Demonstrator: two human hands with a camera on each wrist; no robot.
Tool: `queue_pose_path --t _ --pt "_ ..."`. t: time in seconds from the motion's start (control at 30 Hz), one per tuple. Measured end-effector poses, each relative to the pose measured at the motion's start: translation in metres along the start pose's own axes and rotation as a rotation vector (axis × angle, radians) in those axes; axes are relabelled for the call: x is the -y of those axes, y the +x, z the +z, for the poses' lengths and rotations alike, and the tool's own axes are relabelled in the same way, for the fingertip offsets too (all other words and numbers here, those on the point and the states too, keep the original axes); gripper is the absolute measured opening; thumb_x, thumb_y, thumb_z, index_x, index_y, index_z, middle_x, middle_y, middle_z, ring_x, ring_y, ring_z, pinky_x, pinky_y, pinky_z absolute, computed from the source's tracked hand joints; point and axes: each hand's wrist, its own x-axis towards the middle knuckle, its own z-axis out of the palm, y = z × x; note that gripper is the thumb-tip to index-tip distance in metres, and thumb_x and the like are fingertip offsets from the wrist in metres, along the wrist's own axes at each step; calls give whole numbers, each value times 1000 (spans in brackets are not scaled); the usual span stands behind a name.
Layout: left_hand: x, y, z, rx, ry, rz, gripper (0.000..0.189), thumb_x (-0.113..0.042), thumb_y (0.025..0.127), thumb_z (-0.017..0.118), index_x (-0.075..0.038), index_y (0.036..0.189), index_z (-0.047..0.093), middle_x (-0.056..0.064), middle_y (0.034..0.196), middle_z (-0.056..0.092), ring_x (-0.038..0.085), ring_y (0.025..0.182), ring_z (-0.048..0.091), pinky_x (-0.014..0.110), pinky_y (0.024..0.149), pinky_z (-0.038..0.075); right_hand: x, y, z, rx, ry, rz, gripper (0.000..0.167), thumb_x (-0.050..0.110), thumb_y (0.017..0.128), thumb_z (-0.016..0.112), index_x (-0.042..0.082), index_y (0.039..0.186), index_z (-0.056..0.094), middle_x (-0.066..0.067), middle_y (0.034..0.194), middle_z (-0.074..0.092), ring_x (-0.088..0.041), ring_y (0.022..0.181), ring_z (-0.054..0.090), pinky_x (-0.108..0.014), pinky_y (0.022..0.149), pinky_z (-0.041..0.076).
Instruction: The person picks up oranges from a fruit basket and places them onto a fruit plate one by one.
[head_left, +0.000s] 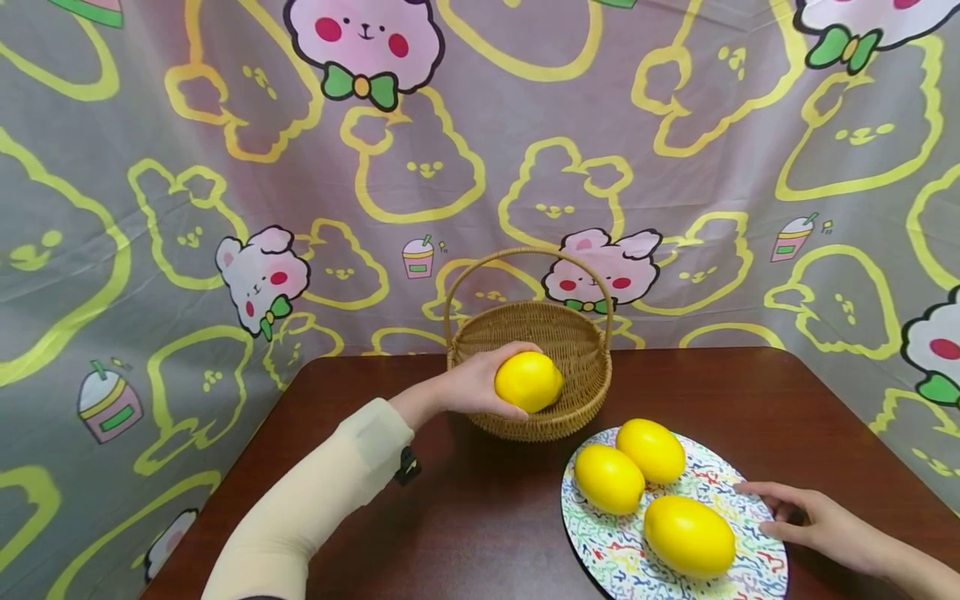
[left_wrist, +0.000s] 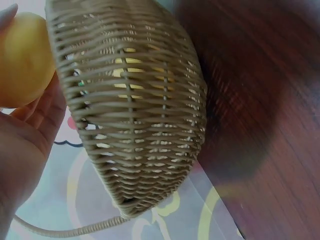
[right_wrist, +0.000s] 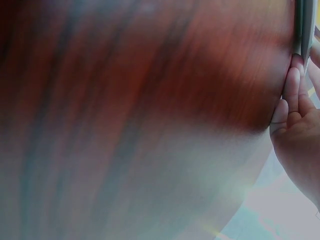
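Note:
My left hand (head_left: 480, 387) grips a yellow lemon (head_left: 528, 382) at the front opening of a wicker basket (head_left: 540, 427) with a tall hoop handle. In the left wrist view, the basket's woven side (left_wrist: 135, 115) fills the middle, and something yellow shows through its gaps. On the right, my right hand (head_left: 813, 521) holds the rim of a round, colourfully patterned plate (head_left: 757, 558), thumb over the edge and other fingers curled at its side. The plate bears three lemons: a back one (head_left: 651, 451), a left one (head_left: 609, 479) and a front one (head_left: 689, 537).
The dark reddish-brown table (head_left: 420, 533) carries the basket at the back middle and the plate at the front right. A cartoon-patterned cloth (head_left: 480, 167) hangs behind the table and along both sides. The basket's handle (head_left: 528, 250) arches above its opening.

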Motion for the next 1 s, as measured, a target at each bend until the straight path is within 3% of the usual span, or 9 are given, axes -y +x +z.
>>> queue_pose_path --t 0.17,0.37,0.67,1.0 --pt "-9 -6 4 -7 0 38 85 -29 71 86 -22 142 38 -5 122 56 14 99 56 35 84 48 0 -1 0 3 2 -1 46 13 95 62 0 137 49 1 87 55 -12 72 51 -21 65 44" --pt "-18 -11 9 -8 -36 86 84 -27 71 86 -25 141 38 -7 120 56 13 99 56 34 83 49 -4 -1 0 7 14 -41 44 10 95 62 7 137 52 3 84 53 -12 72 50 -22 60 40" --pt "-28 -15 18 14 -60 136 84 -27 71 86 -27 139 38 -9 122 53 12 101 53 33 87 47 -7 -1 0 12 21 -15 47 15 95 63 3 138 49 2 85 54 -13 72 52 -22 62 42" --pt "-34 -19 30 71 -10 139 86 -32 71 85 -23 141 37 -7 122 54 10 102 52 30 86 46 -5 0 0 8 17 -32 46 15 95 63 6 138 50 4 85 55 -13 72 52 -21 63 44"
